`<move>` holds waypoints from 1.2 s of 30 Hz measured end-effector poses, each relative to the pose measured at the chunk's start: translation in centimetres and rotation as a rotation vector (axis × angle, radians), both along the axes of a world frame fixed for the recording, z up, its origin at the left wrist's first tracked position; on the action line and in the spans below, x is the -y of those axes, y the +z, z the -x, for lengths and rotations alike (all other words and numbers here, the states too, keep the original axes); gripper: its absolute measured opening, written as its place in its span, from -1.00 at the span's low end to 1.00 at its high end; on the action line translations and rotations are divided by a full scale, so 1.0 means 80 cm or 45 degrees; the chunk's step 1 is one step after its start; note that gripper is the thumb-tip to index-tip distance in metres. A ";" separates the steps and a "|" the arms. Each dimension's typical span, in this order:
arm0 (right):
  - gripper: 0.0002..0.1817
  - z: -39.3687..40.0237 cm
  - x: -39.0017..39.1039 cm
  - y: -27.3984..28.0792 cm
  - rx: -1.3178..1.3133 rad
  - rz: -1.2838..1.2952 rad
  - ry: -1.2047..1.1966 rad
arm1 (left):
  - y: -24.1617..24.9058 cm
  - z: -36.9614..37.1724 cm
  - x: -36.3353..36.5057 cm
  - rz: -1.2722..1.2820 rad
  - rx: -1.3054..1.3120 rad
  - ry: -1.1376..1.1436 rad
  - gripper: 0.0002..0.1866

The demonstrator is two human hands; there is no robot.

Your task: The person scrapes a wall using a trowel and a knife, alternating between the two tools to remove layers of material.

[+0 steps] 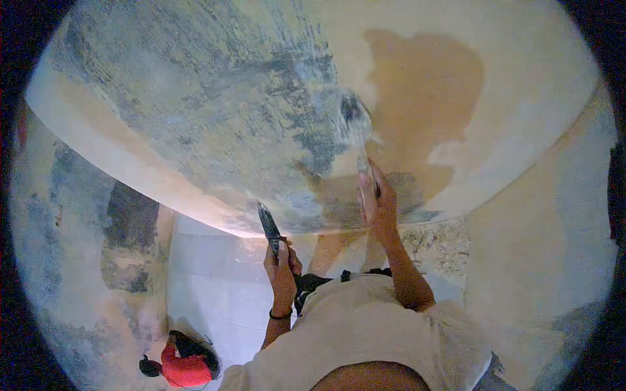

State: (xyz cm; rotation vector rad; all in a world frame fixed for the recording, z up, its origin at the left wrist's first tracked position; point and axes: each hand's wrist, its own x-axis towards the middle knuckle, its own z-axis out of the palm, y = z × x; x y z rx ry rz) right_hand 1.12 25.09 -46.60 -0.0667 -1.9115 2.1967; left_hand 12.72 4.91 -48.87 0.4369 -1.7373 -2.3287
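by the closed right hand (378, 195), a blurred tool (355, 120) is held at the patchy surface (228, 111). in the left hand (282, 260), a dark tool (268, 221) is gripped, near the surface's lower edge.

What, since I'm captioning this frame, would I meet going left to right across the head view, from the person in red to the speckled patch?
Person in red → left hand holding a dark tool → right hand holding a blurred tool → speckled patch.
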 end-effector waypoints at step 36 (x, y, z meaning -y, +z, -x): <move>-0.56 0.021 -0.001 -0.034 0.169 -0.683 -0.183 | -0.019 0.016 0.002 -0.007 0.131 -0.089 -0.78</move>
